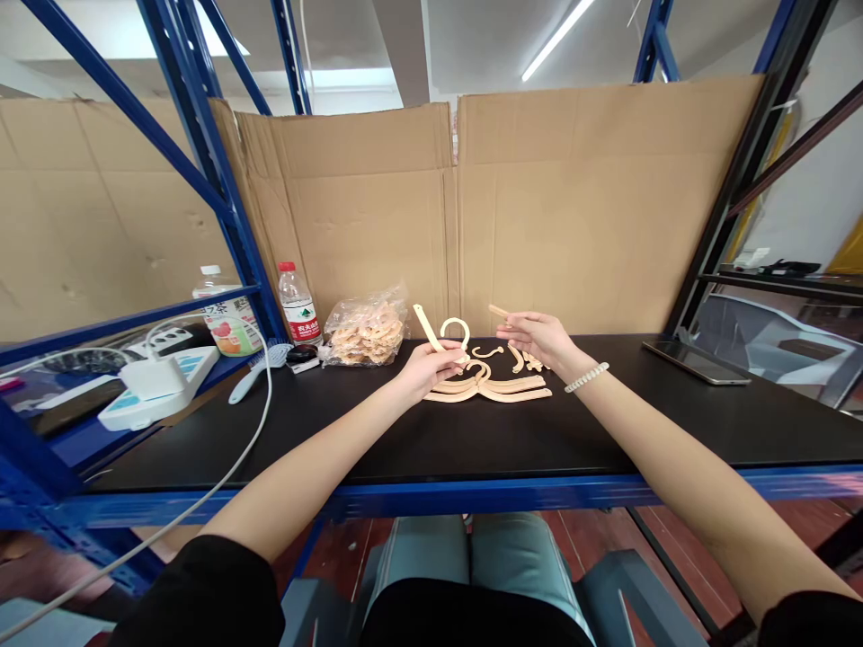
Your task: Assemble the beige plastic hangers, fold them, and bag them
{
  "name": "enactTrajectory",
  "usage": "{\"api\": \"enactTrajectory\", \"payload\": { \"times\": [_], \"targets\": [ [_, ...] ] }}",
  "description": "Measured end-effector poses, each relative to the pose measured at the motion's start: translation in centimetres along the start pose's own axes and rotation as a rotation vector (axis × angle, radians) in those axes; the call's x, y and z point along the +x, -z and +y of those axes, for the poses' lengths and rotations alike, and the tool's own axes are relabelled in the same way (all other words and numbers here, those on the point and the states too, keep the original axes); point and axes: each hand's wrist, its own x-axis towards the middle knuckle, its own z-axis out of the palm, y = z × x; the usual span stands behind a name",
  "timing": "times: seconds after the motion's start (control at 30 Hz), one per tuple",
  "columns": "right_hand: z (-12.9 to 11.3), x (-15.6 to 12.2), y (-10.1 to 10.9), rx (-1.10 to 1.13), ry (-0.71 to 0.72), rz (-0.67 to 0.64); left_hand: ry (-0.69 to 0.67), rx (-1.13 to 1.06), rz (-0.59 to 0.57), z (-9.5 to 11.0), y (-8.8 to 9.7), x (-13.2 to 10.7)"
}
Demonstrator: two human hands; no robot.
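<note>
Perhaps the likeliest slip is at the right hand (538,338), just behind and right of the stack (482,388): its fingertips seem to pinch a thin stick (499,311) near one end, so a slack grip could drop it among the small bits (535,363) at the stack's back right. The left hand (435,369), by the stack's left side, has its fingers closed around a strip (427,327), with a hook (457,324) rising beside it; whether the two are joined I cannot tell. Too hard a twist there might crack the thin hook, and a dipping wrist could nudge the stack out of line. All these pieces look like pale, bare wood: the strip flat and straight, the hook rounded, the stack bowed and layered, a small curl (488,351) lying behind it. Under the stack, the table (573,436) is flat and black; a smooth top may let light pieces skid. Left of the stack sits a bag (364,332) of crinkled clear plastic, lumpy with pale contents; beyond it stands a clear bottle (298,301). Well right of the stack lies a glossy tablet (698,361).
</note>
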Motion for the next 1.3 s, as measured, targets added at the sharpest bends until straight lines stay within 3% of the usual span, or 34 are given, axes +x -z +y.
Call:
{"api": "enactTrajectory", "payload": {
  "times": [0.23,0.33,0.43,0.7,1.07,1.3],
  "targets": [
    [1.4,-0.9,-2.0,0.115,-0.156,-0.218,-0.073,-0.040,-0.044,-0.7,0.6,0.8],
    [1.8,-1.2,-2.6,0.089,-0.210,-0.349,-0.085,-0.032,-0.072,-0.8,0.8,1.0],
    [2.1,-1.4,-3.0,0.025,-0.230,-0.396,-0.098,-0.014,-0.104,-0.8,1.0,1.0],
    [2.3,-1.5,-2.8,-0.037,-0.058,-0.461,-0.169,0.032,-0.206,-0.7,0.9,0.8],
    [2.6,-1.6,-3.0,-0.093,0.109,-0.494,-0.211,0.049,-0.189,-0.3,0.9,0.7],
    [2.4,-1.5,-2.8,-0.166,0.141,-0.520,-0.237,0.128,-0.219,0.0,1.1,0.6]
  ]
}}
